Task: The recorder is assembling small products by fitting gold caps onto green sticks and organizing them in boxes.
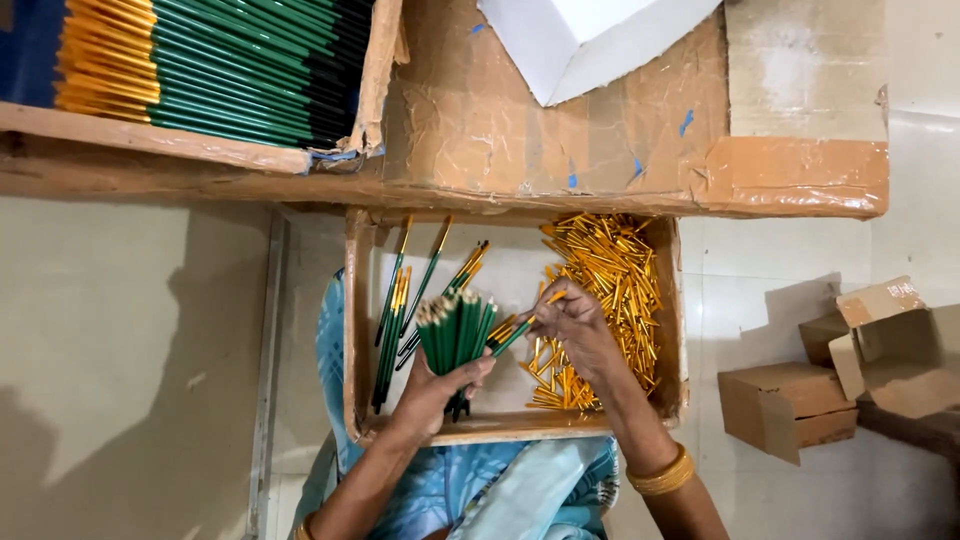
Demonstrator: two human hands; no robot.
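My left hand (432, 390) grips a fanned bundle of green pencils (455, 330), ends pointing up, over an open cardboard box (357, 330) on my lap. My right hand (572, 318) pinches a single green pencil with a gold tip (520, 332), its other end meeting the bundle. That hand rests on a heap of small gold metal caps (610, 275) filling the box's right side. Several loose green pencils (393, 320) lie on the box's left side.
A cardboard tray (180, 145) at top left holds rows of stacked green, yellow and black pencils. A large flattened carton (640, 140) with a white sheet (580, 40) lies beyond the box. Small cardboard boxes (850, 370) sit on the floor at right.
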